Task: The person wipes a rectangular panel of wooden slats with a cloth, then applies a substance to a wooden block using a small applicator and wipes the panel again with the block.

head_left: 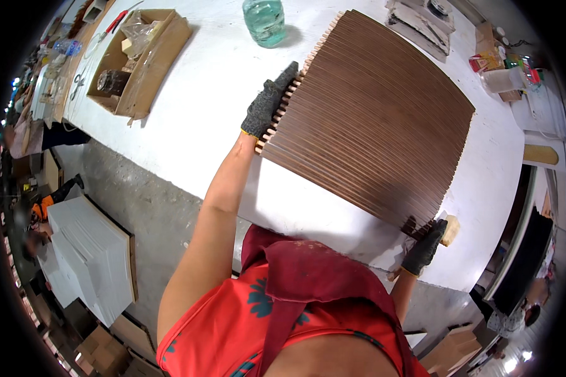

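Note:
A wide row of dark brown slats [371,113] lies packed side by side on the white table [188,144]. Pale peg-like ends stick out along its left edge. My left hand [267,103], in a dark grey knit glove, rests against those ends with its fingers stretched out along the edge. At the near right corner is my right hand [424,248], also gloved, its fingers extended beside the slat ends. A pale yellow block [449,230] sits right by its fingertips. The slats near that hand look dark and partly shadowed, so exact contact is hard to see.
A cardboard box [163,60] with odds and ends stands at the left, near scissors [77,86]. A greenish bottle [264,24] is at the far edge. Beyond the slats lies a whitish tray [421,28]. Stacked white panels [91,251] stand on the floor at left.

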`<state>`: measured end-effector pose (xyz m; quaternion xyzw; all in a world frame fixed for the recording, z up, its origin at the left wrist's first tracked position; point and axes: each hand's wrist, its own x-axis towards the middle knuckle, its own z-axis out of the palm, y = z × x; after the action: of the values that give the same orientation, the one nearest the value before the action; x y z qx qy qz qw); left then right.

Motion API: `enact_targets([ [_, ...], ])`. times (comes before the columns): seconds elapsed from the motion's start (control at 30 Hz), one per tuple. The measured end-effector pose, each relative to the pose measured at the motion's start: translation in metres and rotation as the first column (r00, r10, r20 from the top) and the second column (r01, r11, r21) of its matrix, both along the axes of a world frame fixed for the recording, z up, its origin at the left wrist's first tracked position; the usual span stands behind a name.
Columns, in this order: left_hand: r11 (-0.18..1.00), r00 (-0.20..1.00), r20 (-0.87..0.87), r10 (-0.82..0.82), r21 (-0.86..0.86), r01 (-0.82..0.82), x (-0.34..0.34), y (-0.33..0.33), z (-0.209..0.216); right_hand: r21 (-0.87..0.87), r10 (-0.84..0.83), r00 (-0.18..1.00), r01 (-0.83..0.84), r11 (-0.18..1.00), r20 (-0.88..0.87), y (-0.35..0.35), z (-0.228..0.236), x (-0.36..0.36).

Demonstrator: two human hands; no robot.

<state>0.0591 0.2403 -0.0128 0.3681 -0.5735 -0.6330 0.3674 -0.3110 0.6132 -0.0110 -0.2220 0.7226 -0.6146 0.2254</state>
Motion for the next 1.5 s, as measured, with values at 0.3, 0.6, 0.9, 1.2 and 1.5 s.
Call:
enact_targets([
  [0.3,0.976,0.996,0.013,-0.084,-0.199,0.084,-0.014,-0.033,-0.026,-0.057,0.318,0.943,-0.314,0.948,0.094,-0.033,0.012,-0.053],
  [0.6,0.98,0.995,-0.058,-0.079,-0.185,0.068,-0.026,-0.023,-0.026,0.181,0.28,0.953,-0.298,0.937,0.117,-0.044,0.022,-0.058],
  [0.9,0.983,0.967,-0.235,-0.096,-0.176,0.055,-0.045,-0.009,-0.008,0.242,0.257,0.962,-0.229,0.943,-0.095,-0.042,0.026,-0.065],
  [1.2,0.93,1.0,-0.029,0.01,-0.367,-0.019,-0.038,-0.125,-0.036,0.497,0.407,0.754,-0.124,0.859,-0.515,-0.046,0.024,-0.06],
  [1.5,0.956,1.0,0.01,-0.022,-0.291,0.024,-0.104,-0.128,-0.03,0.578,0.454,0.607,0.01,0.816,-0.652,-0.051,0.03,-0.055],
])
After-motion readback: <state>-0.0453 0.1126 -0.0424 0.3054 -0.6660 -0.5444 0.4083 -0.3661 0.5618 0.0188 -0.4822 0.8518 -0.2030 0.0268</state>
